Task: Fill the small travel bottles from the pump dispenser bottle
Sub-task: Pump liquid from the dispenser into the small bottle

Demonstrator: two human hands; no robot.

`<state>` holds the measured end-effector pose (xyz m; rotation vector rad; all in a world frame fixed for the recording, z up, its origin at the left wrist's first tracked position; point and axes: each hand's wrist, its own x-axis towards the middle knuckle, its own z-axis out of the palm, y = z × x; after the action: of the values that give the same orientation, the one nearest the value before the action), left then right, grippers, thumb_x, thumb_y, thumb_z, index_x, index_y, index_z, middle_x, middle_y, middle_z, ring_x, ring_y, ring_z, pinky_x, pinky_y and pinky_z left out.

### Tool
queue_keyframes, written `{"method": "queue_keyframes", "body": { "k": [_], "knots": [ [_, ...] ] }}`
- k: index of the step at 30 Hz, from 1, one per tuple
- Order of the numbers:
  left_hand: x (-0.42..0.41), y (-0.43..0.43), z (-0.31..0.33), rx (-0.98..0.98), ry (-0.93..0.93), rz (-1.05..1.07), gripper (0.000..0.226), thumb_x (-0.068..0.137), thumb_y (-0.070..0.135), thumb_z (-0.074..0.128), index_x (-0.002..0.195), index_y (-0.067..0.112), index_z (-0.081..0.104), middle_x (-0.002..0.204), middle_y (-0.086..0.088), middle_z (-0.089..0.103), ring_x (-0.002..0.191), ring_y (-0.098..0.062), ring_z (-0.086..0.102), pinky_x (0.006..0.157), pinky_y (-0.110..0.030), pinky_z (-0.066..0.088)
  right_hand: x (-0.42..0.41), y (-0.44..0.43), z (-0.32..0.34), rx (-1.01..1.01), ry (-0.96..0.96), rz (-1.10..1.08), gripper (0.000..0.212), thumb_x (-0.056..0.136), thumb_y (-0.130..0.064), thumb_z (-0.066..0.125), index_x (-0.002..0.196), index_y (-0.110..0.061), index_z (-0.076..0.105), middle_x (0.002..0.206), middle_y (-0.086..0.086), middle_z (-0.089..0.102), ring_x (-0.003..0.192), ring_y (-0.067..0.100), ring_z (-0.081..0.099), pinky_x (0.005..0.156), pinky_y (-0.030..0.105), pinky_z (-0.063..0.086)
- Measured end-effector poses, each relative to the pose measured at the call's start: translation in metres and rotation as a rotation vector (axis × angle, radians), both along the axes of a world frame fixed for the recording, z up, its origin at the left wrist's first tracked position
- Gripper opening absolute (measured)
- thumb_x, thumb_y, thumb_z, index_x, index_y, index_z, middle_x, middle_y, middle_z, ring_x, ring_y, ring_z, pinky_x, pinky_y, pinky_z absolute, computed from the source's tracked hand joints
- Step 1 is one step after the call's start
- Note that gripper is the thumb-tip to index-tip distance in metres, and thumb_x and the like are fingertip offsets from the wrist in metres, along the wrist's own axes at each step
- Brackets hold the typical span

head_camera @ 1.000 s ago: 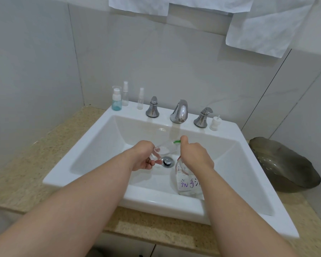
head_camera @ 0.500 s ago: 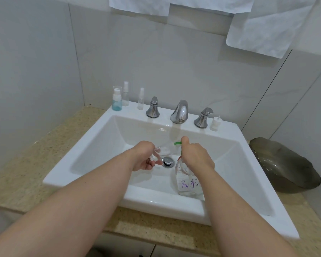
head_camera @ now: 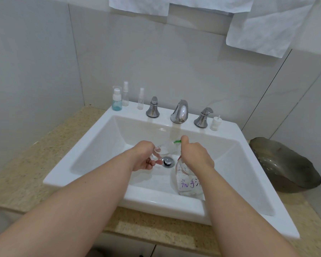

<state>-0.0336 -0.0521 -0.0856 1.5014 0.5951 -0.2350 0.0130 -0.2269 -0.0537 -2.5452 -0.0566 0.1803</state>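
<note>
A clear pump dispenser bottle [head_camera: 187, 184] with purple handwriting stands in the white sink [head_camera: 104, 138]. My right hand [head_camera: 195, 154] wraps its neck, thumb on the green pump nozzle [head_camera: 177, 141]. My left hand [head_camera: 144, 157] grips a small clear travel bottle [head_camera: 162, 148], tilted with its mouth just under the nozzle. Three more small bottles stand on the sink's back left ledge: one with blue liquid [head_camera: 117, 101] and two clear spray bottles [head_camera: 125, 96] [head_camera: 140, 101]. A white cap [head_camera: 215, 123] sits on the back right ledge.
A chrome spout [head_camera: 180, 111] and two chrome handles [head_camera: 152, 109] [head_camera: 203, 117] line the back ledge. The drain plug [head_camera: 168, 161] lies between my hands. A dark shell-shaped dish [head_camera: 285, 165] rests on the speckled counter [head_camera: 26, 164] at right. White cloths [head_camera: 263, 28] hang above.
Almost nothing has moved. Both hands stay in place over the drain, the small bottle still held at the nozzle.
</note>
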Motion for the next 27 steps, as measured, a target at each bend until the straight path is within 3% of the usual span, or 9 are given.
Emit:
{"method": "queue_keyframes", "body": {
  "k": [5, 11, 18, 27],
  "knots": [
    [-0.0025, -0.0021, 0.0028, 0.002, 0.013, -0.024, 0.021, 0.102, 0.010, 0.039, 0.101, 0.006, 0.059, 0.091, -0.022, 0.071, 0.048, -0.016, 0.041, 0.051, -0.025, 0.038, 0.0036, 0.0004, -0.0036, -0.003, -0.001, 0.011, 0.062, 0.090, -0.052, 0.021, 0.090, -0.011, 0.067, 0.095, 0.004, 0.069, 0.084, 0.023, 0.059, 0.069, 0.033, 0.042],
    [-0.0004, 0.0002, -0.0009, 0.007, 0.013, -0.003, 0.027, 0.100, 0.009, 0.036, 0.108, 0.008, 0.062, 0.088, -0.023, 0.073, 0.047, -0.017, 0.043, 0.051, -0.025, 0.039, 0.0007, -0.0010, -0.0015, -0.014, -0.007, -0.004, 0.062, 0.092, -0.054, 0.020, 0.091, -0.010, 0.064, 0.096, 0.006, 0.067, 0.088, 0.025, 0.060, 0.075, 0.036, 0.044],
    [-0.0007, -0.0001, 0.0001, -0.001, -0.003, -0.003, 0.024, 0.100, 0.010, 0.038, 0.109, 0.007, 0.060, 0.092, -0.024, 0.073, 0.048, -0.017, 0.042, 0.052, -0.026, 0.040, -0.0030, -0.0026, 0.0007, -0.059, -0.018, -0.009, 0.085, 0.095, -0.075, 0.010, 0.104, -0.013, 0.067, 0.104, 0.005, 0.066, 0.100, 0.029, 0.060, 0.081, 0.038, 0.043],
    [-0.0001, -0.0002, -0.0002, 0.001, 0.000, 0.003, 0.022, 0.100, 0.010, 0.037, 0.105, 0.009, 0.059, 0.089, -0.024, 0.073, 0.049, -0.018, 0.042, 0.051, -0.025, 0.039, 0.0018, 0.0001, -0.0025, -0.016, -0.014, -0.013, 0.064, 0.093, -0.055, 0.019, 0.096, -0.009, 0.064, 0.096, 0.006, 0.065, 0.088, 0.025, 0.059, 0.073, 0.037, 0.043]
  ]
}}
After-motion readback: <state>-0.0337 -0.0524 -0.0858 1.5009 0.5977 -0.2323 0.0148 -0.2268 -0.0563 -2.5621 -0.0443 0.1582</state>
